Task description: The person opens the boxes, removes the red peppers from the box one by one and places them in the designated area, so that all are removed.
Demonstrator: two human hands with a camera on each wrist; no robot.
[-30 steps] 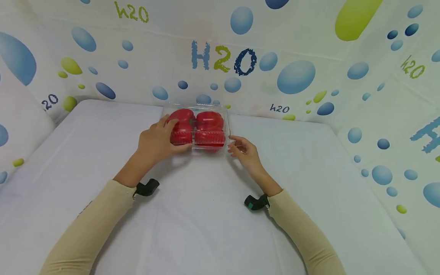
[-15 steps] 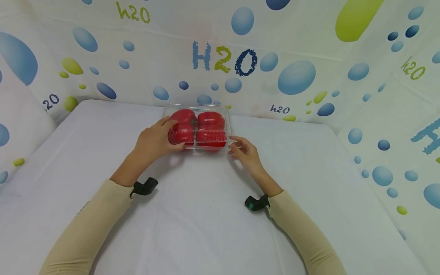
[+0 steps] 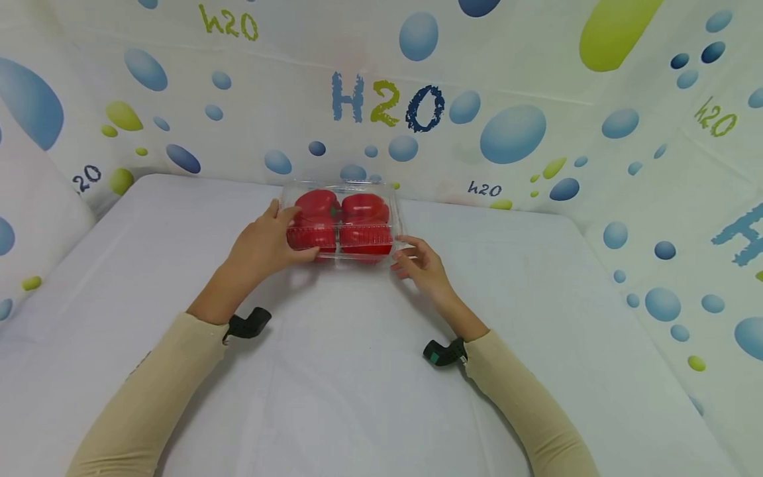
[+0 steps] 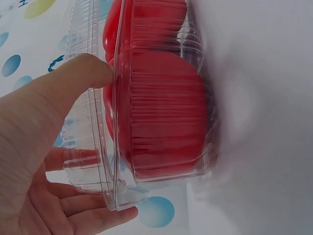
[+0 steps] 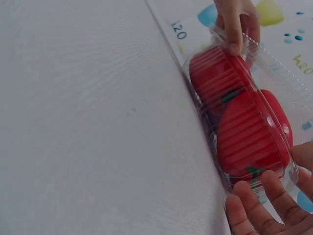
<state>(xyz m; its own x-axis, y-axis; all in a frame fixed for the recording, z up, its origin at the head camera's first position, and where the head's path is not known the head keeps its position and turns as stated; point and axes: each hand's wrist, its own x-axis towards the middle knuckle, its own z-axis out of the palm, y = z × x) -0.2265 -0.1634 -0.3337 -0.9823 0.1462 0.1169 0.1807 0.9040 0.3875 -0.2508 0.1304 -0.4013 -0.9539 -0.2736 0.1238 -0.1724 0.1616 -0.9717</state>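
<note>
A white tabletop [image 3: 369,397] lies flat; behind it and at both sides rises a white backdrop [image 3: 310,46] with blue drops [image 3: 513,134], green drops [image 3: 123,115] and H2O lettering [image 3: 387,103].

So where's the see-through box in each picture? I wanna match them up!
Head: the clear box is a little above and left of the middle.
Left wrist: it fills the upper middle and runs off the top edge.
Right wrist: it slants down through the right half.
Shared landmark: the red peppers inside it show in all three.
</note>
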